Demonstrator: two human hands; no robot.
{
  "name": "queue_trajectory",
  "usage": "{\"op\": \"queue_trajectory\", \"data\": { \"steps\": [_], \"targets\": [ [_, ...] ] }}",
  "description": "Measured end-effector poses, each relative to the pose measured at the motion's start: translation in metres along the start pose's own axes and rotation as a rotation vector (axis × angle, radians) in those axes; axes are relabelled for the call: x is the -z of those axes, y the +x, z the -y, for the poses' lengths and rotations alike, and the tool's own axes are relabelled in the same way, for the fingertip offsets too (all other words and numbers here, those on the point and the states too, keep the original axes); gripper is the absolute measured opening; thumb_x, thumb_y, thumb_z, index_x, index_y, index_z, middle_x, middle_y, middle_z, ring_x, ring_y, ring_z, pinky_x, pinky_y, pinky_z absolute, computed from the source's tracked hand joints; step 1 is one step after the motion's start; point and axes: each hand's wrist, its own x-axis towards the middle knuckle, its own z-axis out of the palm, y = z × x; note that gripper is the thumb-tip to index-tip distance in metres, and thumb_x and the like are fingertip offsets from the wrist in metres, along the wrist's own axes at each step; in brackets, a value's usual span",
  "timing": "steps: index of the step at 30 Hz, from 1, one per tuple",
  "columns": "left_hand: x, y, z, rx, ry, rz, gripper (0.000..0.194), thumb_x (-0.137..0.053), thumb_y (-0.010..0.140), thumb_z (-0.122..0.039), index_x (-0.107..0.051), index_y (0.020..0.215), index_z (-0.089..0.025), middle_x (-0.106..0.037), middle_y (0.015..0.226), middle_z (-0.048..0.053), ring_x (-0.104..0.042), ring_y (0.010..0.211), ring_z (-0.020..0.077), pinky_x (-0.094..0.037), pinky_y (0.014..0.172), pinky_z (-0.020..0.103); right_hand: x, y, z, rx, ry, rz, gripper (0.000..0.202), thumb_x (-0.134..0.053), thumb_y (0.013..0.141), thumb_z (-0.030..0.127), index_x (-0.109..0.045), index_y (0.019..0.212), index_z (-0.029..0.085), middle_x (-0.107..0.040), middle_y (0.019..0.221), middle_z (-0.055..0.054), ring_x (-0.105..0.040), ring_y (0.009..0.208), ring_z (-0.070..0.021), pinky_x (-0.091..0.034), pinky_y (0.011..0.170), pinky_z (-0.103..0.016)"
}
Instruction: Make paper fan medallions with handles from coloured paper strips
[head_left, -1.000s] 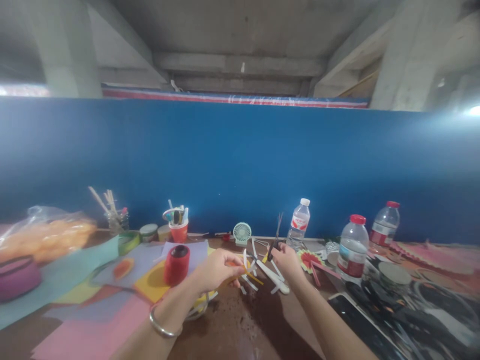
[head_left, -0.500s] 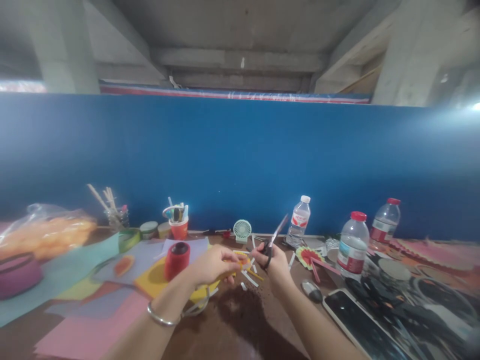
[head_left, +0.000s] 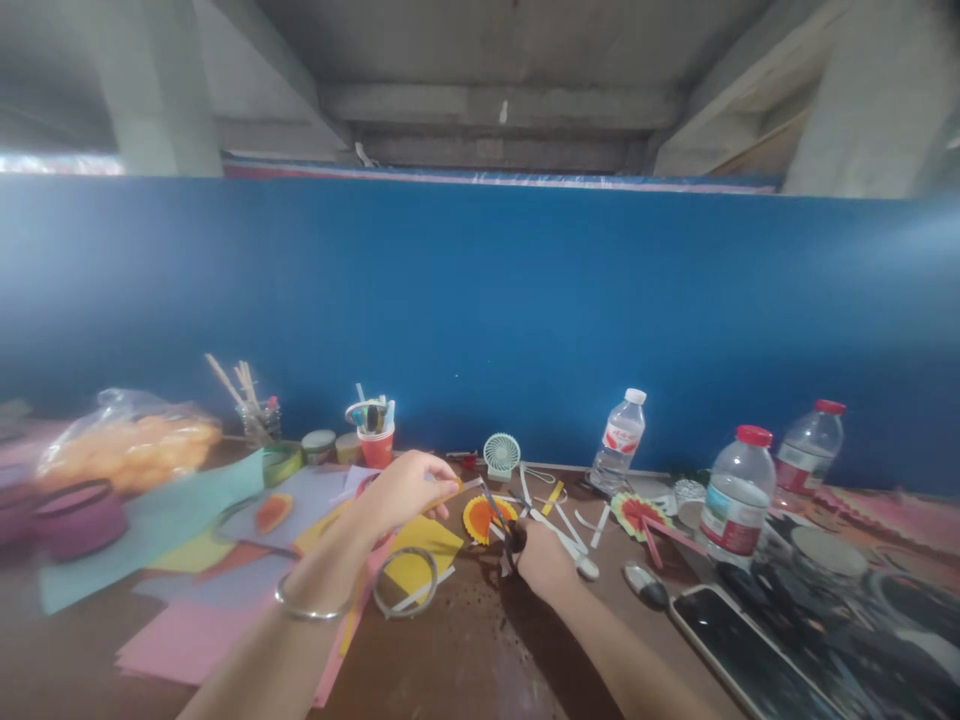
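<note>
My left hand [head_left: 412,490] is raised over the table, fingers pinched on a thin pale strip [head_left: 471,484] that reaches toward the scissors. My right hand [head_left: 541,560] grips a pair of dark-handled scissors [head_left: 513,535], whose blades point up and to the left near the strip. Whether the blades touch the strip I cannot tell. Below the blades lies an orange and yellow pleated paper rosette [head_left: 480,518], partly covered by the scissors. White paper strips [head_left: 525,487] and a yellow strip [head_left: 553,497] lie around my right hand.
Colored paper sheets [head_left: 195,620] and a wire ring [head_left: 405,582] lie to the left. A small fan [head_left: 501,454] stands behind the hands. On the right are water bottles [head_left: 739,495], a phone [head_left: 750,650], a spoon [head_left: 645,583] and a second rosette [head_left: 637,513].
My left hand has moved up and left, and the orange rosette now lies on the table. The scissors have swung from pointing up-right to up-left. The view has shifted slightly.
</note>
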Motion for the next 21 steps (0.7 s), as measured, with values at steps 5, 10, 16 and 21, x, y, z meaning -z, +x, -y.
{"op": "queue_trajectory", "data": {
  "steps": [5, 10, 16, 21],
  "targets": [
    [-0.004, -0.003, -0.009, -0.002, -0.096, -0.025, 0.03, -0.057, 0.068, -0.041, -0.063, 0.083, -0.016, -0.068, 0.063, 0.007, -0.064, 0.06, 0.0198, -0.046, 0.057, 0.028, 0.004, -0.001, 0.0, 0.039, -0.059, -0.096, 0.024, -0.057, 0.065, 0.024, -0.06, 0.088, 0.02, -0.065, 0.085, -0.008, -0.058, 0.084, -0.0249, -0.037, 0.069, -0.03],
    [-0.007, -0.005, -0.014, -0.05, -0.201, -0.09, 0.024, -0.057, 0.068, -0.036, -0.061, 0.08, -0.015, -0.068, 0.064, 0.008, -0.061, 0.057, 0.0164, -0.046, 0.059, 0.028, 0.013, 0.003, -0.002, 0.051, 0.076, -0.075, 0.018, -0.052, 0.072, 0.029, -0.057, 0.085, 0.018, -0.066, 0.079, -0.005, -0.06, 0.073, -0.018, -0.04, 0.063, -0.023],
    [-0.007, -0.005, -0.013, -0.026, -0.198, -0.097, 0.027, -0.057, 0.068, -0.039, -0.061, 0.081, -0.015, -0.067, 0.064, 0.008, -0.061, 0.057, 0.0169, -0.045, 0.057, 0.028, 0.01, 0.004, -0.007, 0.106, 0.097, 0.078, 0.011, -0.06, 0.06, 0.019, -0.059, 0.071, 0.016, -0.066, 0.068, -0.001, -0.059, 0.063, -0.016, -0.037, 0.051, -0.02],
    [-0.008, -0.003, -0.008, -0.034, -0.17, -0.08, 0.03, -0.055, 0.069, -0.044, -0.06, 0.082, -0.017, -0.068, 0.065, 0.008, -0.06, 0.057, 0.0171, -0.044, 0.056, 0.029, 0.002, 0.001, -0.009, 0.108, 0.055, 0.072, 0.015, -0.062, 0.056, 0.016, -0.058, 0.07, 0.017, -0.063, 0.064, 0.0, -0.056, 0.06, -0.0151, -0.035, 0.051, -0.021]
  ]
}}
